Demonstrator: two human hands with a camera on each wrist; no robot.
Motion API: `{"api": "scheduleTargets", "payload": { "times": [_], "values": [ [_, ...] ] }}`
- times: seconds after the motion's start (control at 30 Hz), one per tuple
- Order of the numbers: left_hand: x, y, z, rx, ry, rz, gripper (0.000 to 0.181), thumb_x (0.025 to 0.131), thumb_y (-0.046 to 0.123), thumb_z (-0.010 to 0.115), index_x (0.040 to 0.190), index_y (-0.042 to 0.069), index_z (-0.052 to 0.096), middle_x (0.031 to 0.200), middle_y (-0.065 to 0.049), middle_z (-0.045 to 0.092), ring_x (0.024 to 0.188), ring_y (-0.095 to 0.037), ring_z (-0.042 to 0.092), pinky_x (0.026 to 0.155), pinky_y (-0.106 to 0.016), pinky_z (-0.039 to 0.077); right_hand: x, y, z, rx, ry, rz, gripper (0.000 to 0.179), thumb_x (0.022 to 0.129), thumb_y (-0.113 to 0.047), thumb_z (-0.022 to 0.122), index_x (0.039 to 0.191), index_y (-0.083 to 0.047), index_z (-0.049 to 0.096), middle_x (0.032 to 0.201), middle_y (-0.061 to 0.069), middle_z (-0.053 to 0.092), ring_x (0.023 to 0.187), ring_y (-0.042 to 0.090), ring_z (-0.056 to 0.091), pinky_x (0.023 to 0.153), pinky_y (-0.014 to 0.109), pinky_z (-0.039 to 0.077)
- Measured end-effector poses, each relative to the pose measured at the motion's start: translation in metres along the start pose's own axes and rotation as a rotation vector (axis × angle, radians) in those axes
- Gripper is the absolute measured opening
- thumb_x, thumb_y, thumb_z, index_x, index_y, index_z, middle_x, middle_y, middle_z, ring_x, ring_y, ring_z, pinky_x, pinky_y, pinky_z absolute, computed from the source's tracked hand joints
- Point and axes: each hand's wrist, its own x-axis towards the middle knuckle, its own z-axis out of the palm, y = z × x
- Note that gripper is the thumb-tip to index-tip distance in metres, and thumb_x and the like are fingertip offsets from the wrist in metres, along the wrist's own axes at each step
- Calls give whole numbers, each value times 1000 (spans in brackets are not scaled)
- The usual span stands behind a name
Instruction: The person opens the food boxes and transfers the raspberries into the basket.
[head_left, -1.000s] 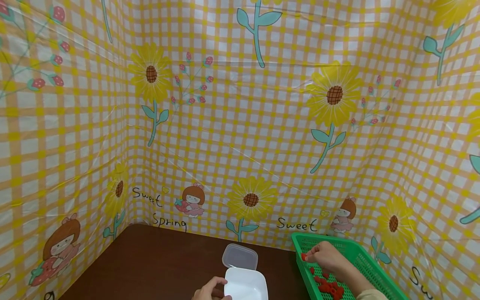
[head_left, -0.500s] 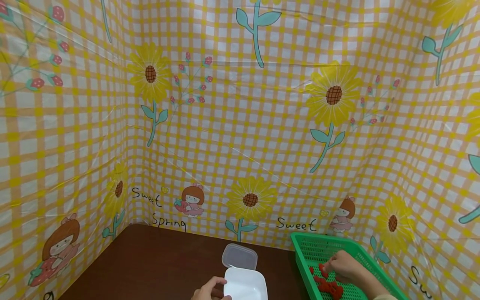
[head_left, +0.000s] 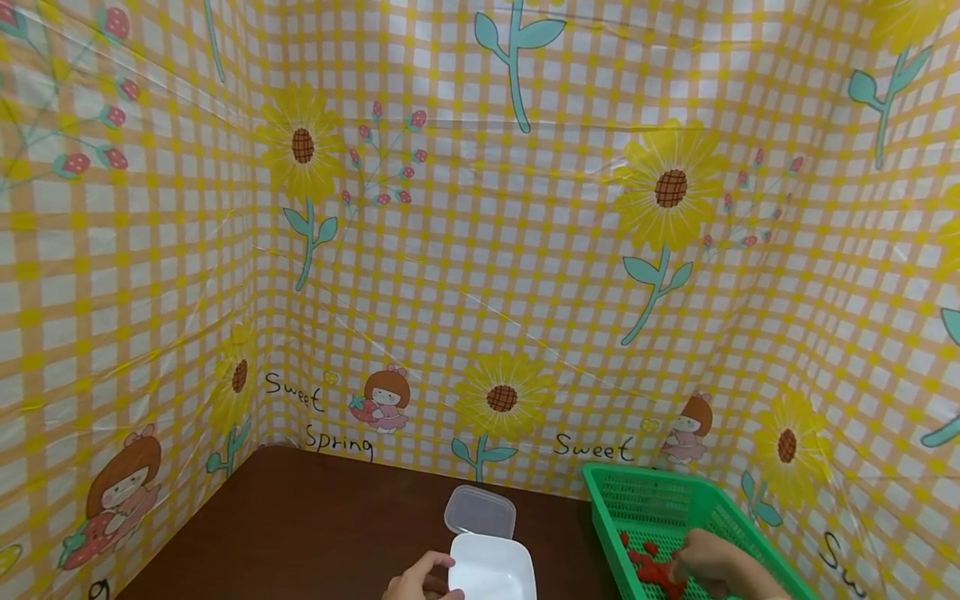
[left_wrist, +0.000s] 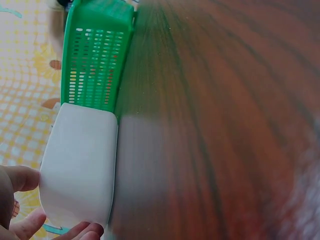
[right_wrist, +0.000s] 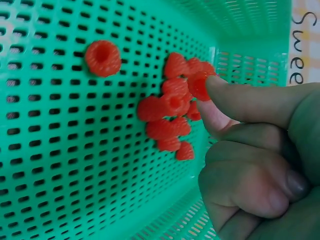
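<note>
My left hand (head_left: 422, 578) grips the left side of a white plastic container (head_left: 491, 567), its fingers and thumb at the edge. Nothing shows in the visible part of the container. In the left wrist view the container's outer side (left_wrist: 80, 160) faces the camera. My right hand (head_left: 708, 560) is down inside the green basket (head_left: 611, 554). In the right wrist view its thumb and forefinger pinch a red raspberry (right_wrist: 199, 86) beside a heap of several raspberries (right_wrist: 167, 107). Another raspberry (right_wrist: 103, 58) lies apart on the basket's slotted floor.
Behind the white container a translucent lid (head_left: 480, 512) lies on the dark brown table (head_left: 322, 525). The green basket stands at the right, near the back. A yellow checked cloth (head_left: 465, 275) with flowers walls the table at the back and both sides.
My right hand has moved from the basket's left rim, with a raspberry at its fingertips, back over the basket and down to the heap. The left hand and container have stayed put.
</note>
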Motion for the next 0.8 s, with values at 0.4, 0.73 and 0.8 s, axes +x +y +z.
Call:
{"api": "scheduleTargets", "payload": {
  "times": [0.4, 0.73, 0.8],
  "values": [
    [-2, 1, 2, -21, 6, 12, 37, 78, 38, 71, 105, 17, 58, 77, -2, 68, 69, -21, 66, 61, -46, 48, 85, 94, -9, -34, -145, -37, 30, 70, -6, 68, 54, -26, 53, 51, -9, 15, 51, 16, -6, 42, 23, 17],
    [1, 0, 4, -9, -4, -14, 38, 77, 40, 72, 105, 17, 58, 79, -1, 67, 70, -21, 65, 62, -47, 48, 29, 47, 9, -16, -111, -81, 6, 76, -1, 64, 76, -7, 65, 67, -2, 47, 57, 8, 32, 50, 20, 33],
    [0, -1, 4, -4, 4, -5, 38, 76, 40, 72, 104, 17, 59, 78, -1, 68, 70, -21, 65, 62, -47, 48, 28, 47, 6, 0, -191, -119, 5, 80, -7, 65, 81, -9, 69, 72, -2, 54, 60, 7, 38, 52, 19, 36]
  ]
}}
